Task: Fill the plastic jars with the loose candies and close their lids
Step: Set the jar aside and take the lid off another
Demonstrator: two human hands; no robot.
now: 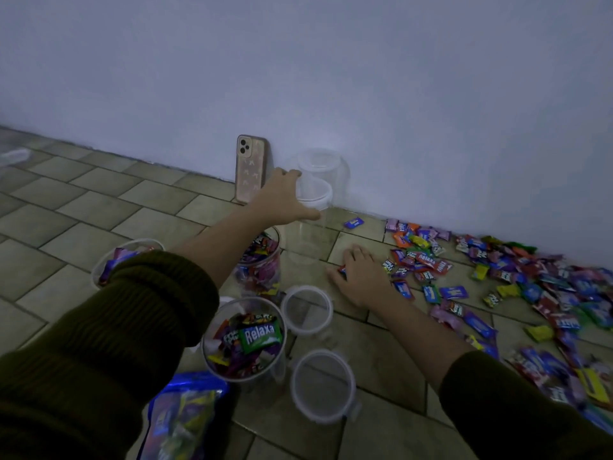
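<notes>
My left hand [282, 200] grips the rim of an empty clear plastic jar [306, 234] that stands near the wall. Behind it stands another clear jar [326, 167]. My right hand [360, 277] lies on the tiled floor, its fingers curled round a red candy [342, 270] at the edge of the loose candy pile [514, 283]. A filled jar [245, 340] with a green Relaxa wrapper on top stands near me. A second filled jar [260, 260] and a third [116, 260] are partly hidden by my left arm. Two lids [306, 310] [323, 385] lie on the floor.
A phone [251, 167] in a pink case leans upright against the wall, just left of my left hand. A blue candy bag [182, 416] lies at the bottom. A single blue candy [353, 223] lies by the wall. The loose candies spread along the wall to the right.
</notes>
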